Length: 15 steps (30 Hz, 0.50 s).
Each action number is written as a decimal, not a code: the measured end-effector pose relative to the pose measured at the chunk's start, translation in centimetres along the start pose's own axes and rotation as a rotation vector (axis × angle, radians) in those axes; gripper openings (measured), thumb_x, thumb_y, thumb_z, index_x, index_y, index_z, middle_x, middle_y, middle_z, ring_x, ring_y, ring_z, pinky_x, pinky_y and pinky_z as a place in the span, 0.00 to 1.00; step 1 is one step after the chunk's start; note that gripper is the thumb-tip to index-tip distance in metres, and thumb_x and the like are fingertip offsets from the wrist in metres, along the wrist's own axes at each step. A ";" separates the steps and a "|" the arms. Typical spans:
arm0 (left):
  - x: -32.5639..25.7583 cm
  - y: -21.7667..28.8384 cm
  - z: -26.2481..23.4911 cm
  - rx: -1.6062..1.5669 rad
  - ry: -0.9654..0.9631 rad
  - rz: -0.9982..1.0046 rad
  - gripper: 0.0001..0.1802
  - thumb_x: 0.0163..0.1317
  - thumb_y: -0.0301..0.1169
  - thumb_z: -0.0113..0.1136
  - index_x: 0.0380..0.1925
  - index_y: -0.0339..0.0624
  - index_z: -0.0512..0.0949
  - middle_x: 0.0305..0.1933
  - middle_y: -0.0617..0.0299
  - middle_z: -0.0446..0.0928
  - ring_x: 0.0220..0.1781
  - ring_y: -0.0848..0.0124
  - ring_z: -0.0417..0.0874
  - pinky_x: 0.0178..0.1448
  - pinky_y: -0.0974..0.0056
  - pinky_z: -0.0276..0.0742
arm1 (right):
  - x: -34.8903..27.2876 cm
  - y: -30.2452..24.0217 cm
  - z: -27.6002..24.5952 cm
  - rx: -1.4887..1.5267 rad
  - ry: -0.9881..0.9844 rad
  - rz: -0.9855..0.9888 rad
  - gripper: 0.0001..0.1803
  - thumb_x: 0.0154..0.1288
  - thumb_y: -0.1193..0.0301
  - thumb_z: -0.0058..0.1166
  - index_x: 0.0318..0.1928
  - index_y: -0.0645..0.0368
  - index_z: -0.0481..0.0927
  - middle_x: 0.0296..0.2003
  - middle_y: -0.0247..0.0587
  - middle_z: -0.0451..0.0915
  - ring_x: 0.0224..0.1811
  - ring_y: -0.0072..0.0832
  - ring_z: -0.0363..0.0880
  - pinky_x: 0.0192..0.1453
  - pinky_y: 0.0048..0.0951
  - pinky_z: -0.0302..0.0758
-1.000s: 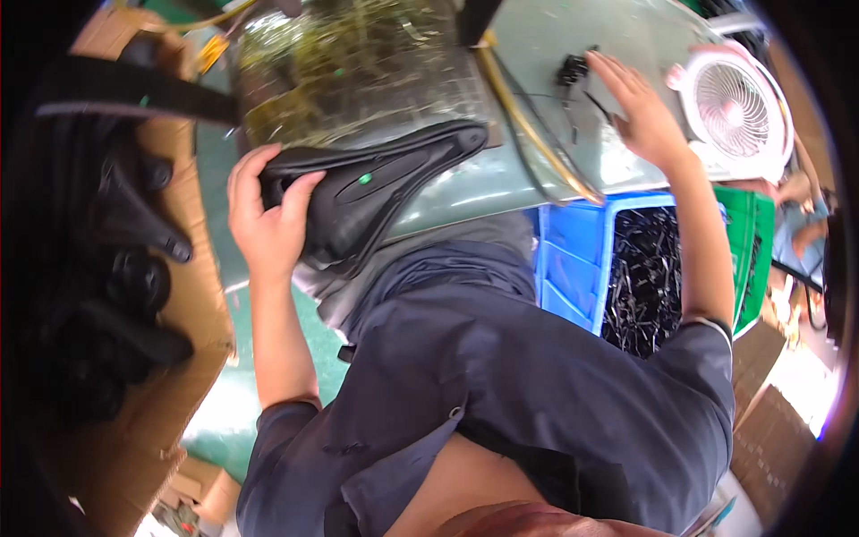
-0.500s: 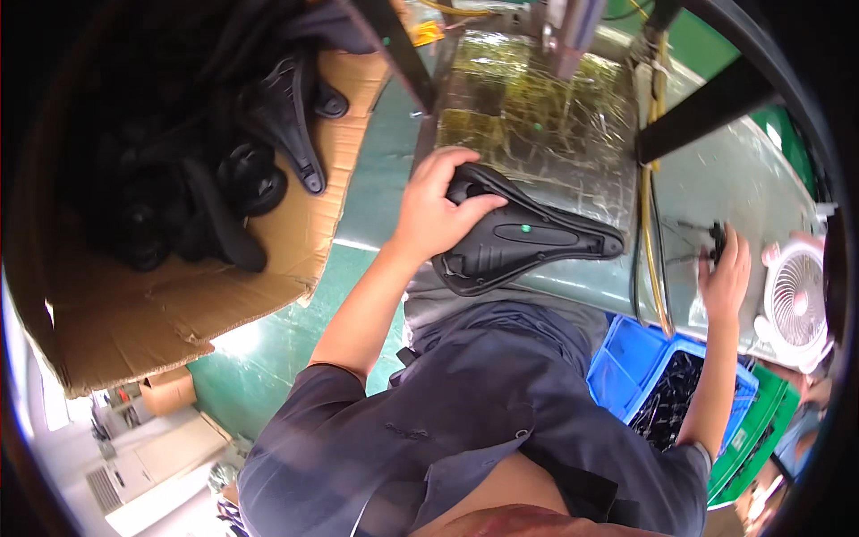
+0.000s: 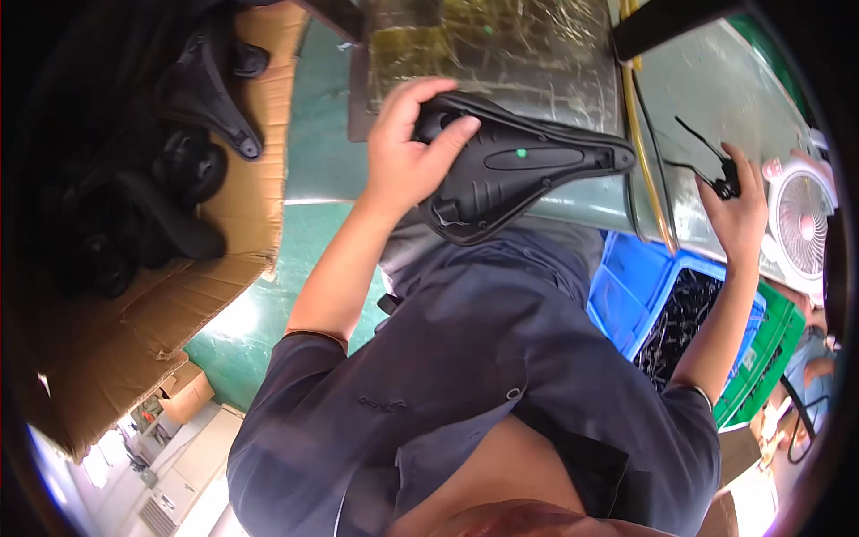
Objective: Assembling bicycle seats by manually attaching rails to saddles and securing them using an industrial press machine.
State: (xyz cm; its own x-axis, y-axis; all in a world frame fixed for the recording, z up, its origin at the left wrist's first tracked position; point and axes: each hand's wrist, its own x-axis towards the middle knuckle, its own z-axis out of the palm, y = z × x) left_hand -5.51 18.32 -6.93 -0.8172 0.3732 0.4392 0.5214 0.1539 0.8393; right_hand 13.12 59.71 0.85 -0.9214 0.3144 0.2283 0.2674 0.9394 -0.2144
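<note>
A black bicycle saddle [image 3: 514,166] lies underside up, its wide rear to the left and its narrow nose pointing right. My left hand [image 3: 407,152] grips it by the rear, thumb on the underside and fingers round the far edge. Out to the right, my right hand [image 3: 741,210] pinches a black saddle rail frame [image 3: 727,183] by its clamp end. Two thin rods stick out from it toward the upper left, over the worktable [image 3: 707,98]. My palm hides part of the clamp.
At left, a cardboard box [image 3: 261,201] holds several black saddles. A yellow hose [image 3: 658,201] and black cable cross the table's front edge. Beside my right forearm are a blue crate [image 3: 616,300] of black parts and a green crate [image 3: 771,336]. A fan [image 3: 801,219] stands far right.
The rail frame's rods have swung up and show more plainly in my right hand. My left hand keeps its hold on the saddle. The whole view has shifted, with the table higher in the picture.
</note>
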 end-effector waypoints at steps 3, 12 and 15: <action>-0.2 -0.6 0.1 -0.013 0.020 0.023 0.15 0.72 0.30 0.72 0.54 0.36 0.85 0.55 0.53 0.86 0.58 0.62 0.86 0.66 0.61 0.78 | 0.4 -1.6 -1.5 -0.123 0.000 -0.023 0.29 0.59 0.63 0.78 0.58 0.59 0.83 0.50 0.44 0.86 0.50 0.44 0.89 0.55 0.39 0.83; -2.1 -0.2 1.4 -0.100 0.099 -0.133 0.11 0.82 0.26 0.55 0.53 0.34 0.85 0.55 0.56 0.87 0.57 0.67 0.86 0.65 0.64 0.78 | -1.2 -10.5 1.2 0.634 0.005 -0.555 0.35 0.52 0.63 0.83 0.60 0.64 0.86 0.48 0.44 0.86 0.45 0.37 0.83 0.50 0.35 0.80; -1.9 0.0 1.5 -0.141 0.102 -0.214 0.11 0.83 0.26 0.54 0.53 0.33 0.84 0.54 0.56 0.88 0.56 0.68 0.85 0.65 0.65 0.78 | -2.7 -16.3 4.0 0.586 -0.050 -0.492 0.39 0.45 0.62 0.84 0.61 0.60 0.87 0.41 0.47 0.82 0.35 0.40 0.82 0.36 0.34 0.80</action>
State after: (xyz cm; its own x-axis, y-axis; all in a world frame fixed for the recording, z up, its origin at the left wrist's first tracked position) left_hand -3.56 18.97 -8.26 -0.9293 0.2506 0.2712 0.3009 0.0882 0.9496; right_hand 10.07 43.03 -0.07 -0.9110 -0.1413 0.3875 -0.3575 0.7390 -0.5711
